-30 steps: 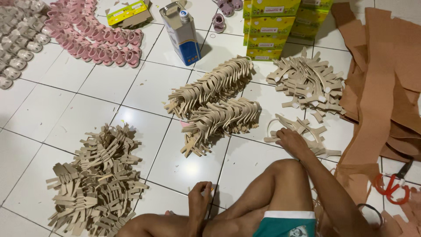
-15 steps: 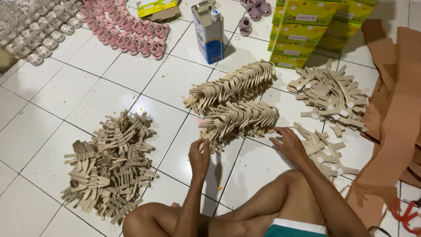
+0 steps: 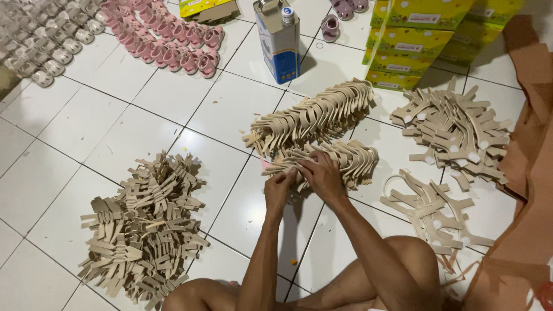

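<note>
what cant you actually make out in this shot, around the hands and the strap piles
Head view only:
- Left hand and right hand: fingertips buried in the near row of beige straps; whether they grip a piece cannot be told.
- Brown sheet material: cut off by the right edge.
- Yellow boxes: tops cut off by the upper edge.
- Blue can: label too small to make out.

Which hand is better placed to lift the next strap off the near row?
Probably the right hand: it lies on top of the near row of beige straps, while the left hand only touches its end.
</note>
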{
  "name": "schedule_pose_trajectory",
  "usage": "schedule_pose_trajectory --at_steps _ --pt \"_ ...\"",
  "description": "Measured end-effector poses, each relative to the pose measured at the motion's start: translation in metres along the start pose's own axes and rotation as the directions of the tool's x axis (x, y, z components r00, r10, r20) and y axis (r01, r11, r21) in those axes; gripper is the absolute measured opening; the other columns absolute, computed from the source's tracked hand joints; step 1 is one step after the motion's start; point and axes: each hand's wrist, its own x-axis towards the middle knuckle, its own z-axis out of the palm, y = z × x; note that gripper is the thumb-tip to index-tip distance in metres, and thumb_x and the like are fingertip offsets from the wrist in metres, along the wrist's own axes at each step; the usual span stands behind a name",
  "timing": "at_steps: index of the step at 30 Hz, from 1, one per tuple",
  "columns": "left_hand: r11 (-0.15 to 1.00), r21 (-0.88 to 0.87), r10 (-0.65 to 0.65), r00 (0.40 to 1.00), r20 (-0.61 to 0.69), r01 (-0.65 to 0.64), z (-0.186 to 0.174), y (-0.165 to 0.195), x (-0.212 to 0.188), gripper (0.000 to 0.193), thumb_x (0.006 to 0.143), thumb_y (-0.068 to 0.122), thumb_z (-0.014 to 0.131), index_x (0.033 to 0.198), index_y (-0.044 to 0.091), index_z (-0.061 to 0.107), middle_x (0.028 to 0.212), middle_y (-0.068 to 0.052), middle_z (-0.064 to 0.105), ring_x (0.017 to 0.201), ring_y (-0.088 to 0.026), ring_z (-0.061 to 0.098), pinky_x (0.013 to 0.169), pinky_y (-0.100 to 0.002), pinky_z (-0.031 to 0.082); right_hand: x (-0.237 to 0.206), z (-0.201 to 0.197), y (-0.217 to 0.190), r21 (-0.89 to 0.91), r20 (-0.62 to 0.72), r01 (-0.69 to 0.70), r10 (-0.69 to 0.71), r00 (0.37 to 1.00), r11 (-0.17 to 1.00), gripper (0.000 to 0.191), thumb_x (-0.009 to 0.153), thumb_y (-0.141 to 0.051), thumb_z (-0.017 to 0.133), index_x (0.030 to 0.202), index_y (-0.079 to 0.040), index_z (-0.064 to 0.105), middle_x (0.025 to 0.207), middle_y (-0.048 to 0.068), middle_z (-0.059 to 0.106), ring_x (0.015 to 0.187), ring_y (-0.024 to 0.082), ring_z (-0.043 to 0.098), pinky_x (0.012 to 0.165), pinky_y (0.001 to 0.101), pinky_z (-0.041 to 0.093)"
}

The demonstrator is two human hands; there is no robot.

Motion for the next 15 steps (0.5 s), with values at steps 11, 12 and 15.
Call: schedule_pose_trajectory --at_steps 11,12,15 --pt "0.907 0.409 0.165 0.977 -0.133 -0.098 0.000 0.000 0.004 0.064 0.095 0.059 0.057 0.078 0.001 0.079 0.056 -0.012 0.067 0.055 -0.024 0.067 0.058 -0.040 0.052 -0.081 -0.033 0.057 0.216 -0.189 -0.151 0.193 0.963 0.965 0.027 0.095 -0.023 0.071 0.118 -0.009 0.073 0.115 0.014 0.073 0.097 0.029 0.073 0.082 0.0370 0.060" --pt "0.883 0.466 0.132 0.983 -0.127 -0.058 -0.003 0.001 0.003 0.068 0.097 0.060 0.054 0.077 0.000 0.080 0.057 -0.013 0.067 0.056 -0.026 0.068 0.060 -0.041 0.051 -0.091 -0.044 0.077 0.198 -0.131 -0.256 0.284 0.950 0.946 0.026 0.096 -0.024 0.072 0.117 -0.009 0.074 0.112 0.013 0.075 0.092 0.027 0.075 0.082 0.0368 0.060" --pt "0.814 0.581 0.119 0.980 -0.157 -0.005 -0.021 0.000 -0.003 0.074 0.102 0.063 0.046 0.082 0.001 0.080 0.056 -0.016 0.067 0.060 -0.031 0.069 0.065 -0.045 0.051 -0.116 -0.077 0.132 0.141 0.011 -0.389 0.392 0.920 0.910 0.036 0.086 -0.021 0.077 0.117 -0.005 0.071 0.110 0.016 0.073 0.101 0.029 0.071 0.088 0.0395 0.057"
